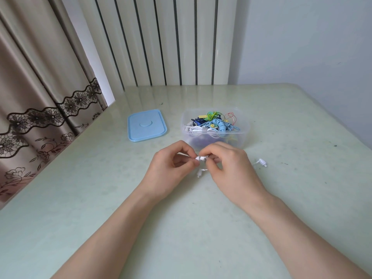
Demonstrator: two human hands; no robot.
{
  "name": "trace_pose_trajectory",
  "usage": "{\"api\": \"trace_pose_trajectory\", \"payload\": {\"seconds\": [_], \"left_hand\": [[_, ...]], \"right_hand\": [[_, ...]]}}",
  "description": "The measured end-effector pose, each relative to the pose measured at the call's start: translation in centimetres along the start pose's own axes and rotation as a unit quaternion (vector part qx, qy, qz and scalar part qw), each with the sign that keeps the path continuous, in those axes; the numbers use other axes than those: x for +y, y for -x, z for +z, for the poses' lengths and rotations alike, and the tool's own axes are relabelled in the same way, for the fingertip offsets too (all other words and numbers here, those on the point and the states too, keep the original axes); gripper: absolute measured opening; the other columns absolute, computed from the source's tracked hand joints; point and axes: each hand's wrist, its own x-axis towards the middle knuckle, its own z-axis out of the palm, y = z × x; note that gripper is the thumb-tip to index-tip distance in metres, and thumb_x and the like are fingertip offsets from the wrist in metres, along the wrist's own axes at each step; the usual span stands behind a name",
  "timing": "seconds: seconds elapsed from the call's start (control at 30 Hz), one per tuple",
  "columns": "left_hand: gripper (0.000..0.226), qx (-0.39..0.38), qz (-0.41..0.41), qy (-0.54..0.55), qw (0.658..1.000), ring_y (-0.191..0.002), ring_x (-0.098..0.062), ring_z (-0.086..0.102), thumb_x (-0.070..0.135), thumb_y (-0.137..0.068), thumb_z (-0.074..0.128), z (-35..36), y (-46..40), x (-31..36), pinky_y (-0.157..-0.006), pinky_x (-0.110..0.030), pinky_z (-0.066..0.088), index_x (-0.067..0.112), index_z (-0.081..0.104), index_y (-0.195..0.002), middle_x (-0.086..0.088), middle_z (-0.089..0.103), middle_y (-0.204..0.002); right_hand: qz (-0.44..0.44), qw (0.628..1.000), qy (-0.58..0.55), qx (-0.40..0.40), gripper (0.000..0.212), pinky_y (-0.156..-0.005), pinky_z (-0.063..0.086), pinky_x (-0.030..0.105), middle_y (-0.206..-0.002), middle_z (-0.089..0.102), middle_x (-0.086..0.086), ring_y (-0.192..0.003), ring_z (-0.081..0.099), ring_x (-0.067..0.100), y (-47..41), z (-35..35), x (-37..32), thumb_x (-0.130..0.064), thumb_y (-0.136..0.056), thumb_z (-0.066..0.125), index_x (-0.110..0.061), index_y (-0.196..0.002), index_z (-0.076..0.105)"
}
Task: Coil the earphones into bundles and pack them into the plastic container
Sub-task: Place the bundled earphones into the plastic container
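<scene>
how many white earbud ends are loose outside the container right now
2. One earbud lies on the table right of the right hand; another earbud hangs below the white bundle both hands pinch. The left hand or fingers may hide more.

so both arms are bare all the way up to the bottom edge of the shot, no sleeves in view; left hand (171, 168) and right hand (227, 168) have no gloves, rings, watch or bands on what shows; nails look short and plain; wrists bare too; forearms slim and smooth
</scene>
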Motion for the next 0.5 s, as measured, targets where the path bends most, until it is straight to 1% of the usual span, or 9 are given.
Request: {"api": "trace_pose_trajectory", "payload": {"seconds": [0.07,0.1,0.13,0.17,0.23,0.27,0.33,0.43,0.5], "left_hand": [[0.009,-0.001,-0.003,0.004,1.0,-0.091,-0.04,0.071,0.004,-0.092,0.073,-0.08,-0.03,-0.02,-0.077,-0.044,0.049,0.009,0.065,-0.09,-0.015,0.076,-0.088],[0.008,-0.003,-0.003,0.005,1.0,-0.092,-0.04,0.071,0.004,-0.092,0.072,-0.13,-0.05,-0.04,-0.078,-0.044,0.049,0.009,0.066,-0.091,-0.015,0.076,-0.089],[0.007,-0.005,-0.003,0.006,1.0,-0.092,-0.039,0.072,0.004,-0.092,0.072,-0.2,-0.06,-0.05,-0.081,-0.047,0.052,0.009,0.066,-0.092,-0.014,0.076,-0.09],[0.006,-0.006,-0.004,0.009,1.0,-0.092,-0.036,0.073,0.003,-0.093,0.07,-0.26,-0.05,-0.05,-0.087,-0.052,0.054,0.008,0.066,-0.093,-0.013,0.077,-0.09],[0.004,-0.007,-0.004,0.014,1.0,-0.094,-0.027,0.076,0.002,-0.095,0.066,-0.33,0.02,0.05,-0.098,-0.056,0.053,0.005,0.066,-0.094,-0.01,0.078,-0.09],[0.003,-0.006,-0.005,0.017,1.0,-0.095,-0.025,0.076,0.002,-0.095,0.066,-0.34,0.05,0.07,-0.1,-0.056,0.052,0.004,0.066,-0.095,-0.009,0.078,-0.09],[0.002,-0.003,-0.005,0.021,1.0,-0.095,-0.028,0.076,0.002,-0.095,0.067,-0.33,0.06,0.11,-0.1,-0.057,0.052,0.004,0.065,-0.095,-0.009,0.078,-0.09],[0.004,-0.009,-0.003,0.024,1.0,-0.097,-0.037,0.073,0.004,-0.096,0.068,-0.35,0.02,0.09,-0.097,-0.062,0.049,0.006,0.065,-0.096,-0.009,0.078,-0.093],[0.004,-0.02,0.004,0.025,0.999,-0.098,-0.04,0.072,0.004,-0.096,0.068,-0.39,0.02,0.09,-0.096,-0.064,0.048,0.008,0.067,-0.097,-0.011,0.077,-0.096]], "right_hand": [[0.015,1.0,-0.018,0.007,0.021,-0.071,0.054,0.037,-0.085,0.067,-0.001,-0.075,0.065,0.016,-0.03,-0.07,-0.2,0.003,-0.084,0.059,-0.013,-0.089,0.07],[0.025,0.999,-0.029,0.007,0.021,-0.072,0.054,0.034,-0.085,0.067,-0.002,-0.074,0.065,0.012,-0.04,-0.15,-0.33,0.005,-0.083,0.059,-0.012,-0.088,0.07],[0.036,0.998,-0.041,0.006,0.02,-0.072,0.054,0.031,-0.084,0.068,-0.003,-0.075,0.066,0.01,-0.04,-0.23,-0.5,0.006,-0.083,0.059,-0.011,-0.087,0.069],[0.049,0.997,-0.057,0.003,0.02,-0.072,0.054,0.027,-0.083,0.069,-0.003,-0.075,0.067,0.007,-0.04,-0.3,-0.64,0.007,-0.084,0.059,-0.01,-0.086,0.069],[0.079,0.993,-0.089,0.001,0.019,-0.072,0.055,0.022,-0.081,0.072,-0.002,-0.074,0.068,0.002,-0.03,-0.45,-0.87,0.009,-0.084,0.059,-0.008,-0.085,0.068],[0.094,0.99,-0.103,0.001,0.019,-0.072,0.056,0.02,-0.079,0.073,-0.002,-0.074,0.069,0.002,-0.03,-0.5,-0.92,0.009,-0.084,0.059,-0.008,-0.085,0.068],[0.122,0.985,-0.125,-0.001,0.018,-0.072,0.056,0.019,-0.077,0.073,-0.004,-0.073,0.07,0.002,-0.06,-0.56,-0.92,0.008,-0.085,0.06,-0.009,-0.085,0.069],[0.157,0.975,-0.154,-0.014,0.017,-0.073,0.056,0.021,-0.077,0.074,-0.005,-0.075,0.071,0.005,-0.18,-0.7,-0.89,0.003,-0.085,0.064,-0.013,-0.084,0.069],[0.172,0.969,-0.173,-0.022,0.016,-0.074,0.056,0.022,-0.079,0.074,-0.005,-0.077,0.072,0.006,-0.29,-0.9,-0.92,0.001,-0.086,0.066,-0.015,-0.084,0.069]]}}
